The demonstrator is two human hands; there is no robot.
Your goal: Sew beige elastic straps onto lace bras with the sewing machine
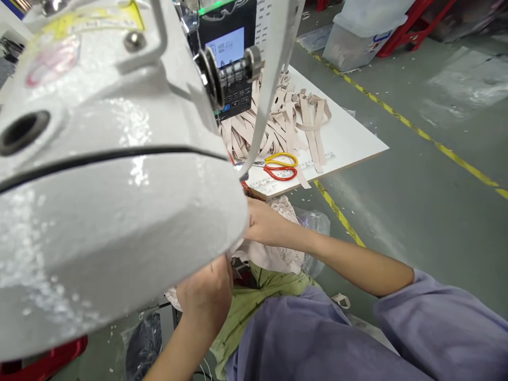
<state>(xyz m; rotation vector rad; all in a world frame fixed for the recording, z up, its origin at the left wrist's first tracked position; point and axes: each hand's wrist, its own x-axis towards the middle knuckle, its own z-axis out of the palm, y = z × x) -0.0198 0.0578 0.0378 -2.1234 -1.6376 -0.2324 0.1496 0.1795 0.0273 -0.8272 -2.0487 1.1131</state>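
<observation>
The large white head of a sewing machine (151,227) fills the left of the view and hides the needle area. My right hand (264,225) is closed on a pale pink lace-trimmed fabric piece (291,254), which hangs below it; the fingertips are behind the machine head. Lower and to the left, my left hand (208,291) is curled at the machine's near edge, closed on the same pale fabric as far as its visible part shows. A bit of lace shows beside its wrist. Where the fabric meets the machine is hidden.
Scissors (281,166) with yellow and red handles lie on the white table (353,140), beside a heap of beige strips (273,124). A control panel (226,58) stands behind the machine. Plastic bins (353,39) and a red stool (413,32) are on the floor.
</observation>
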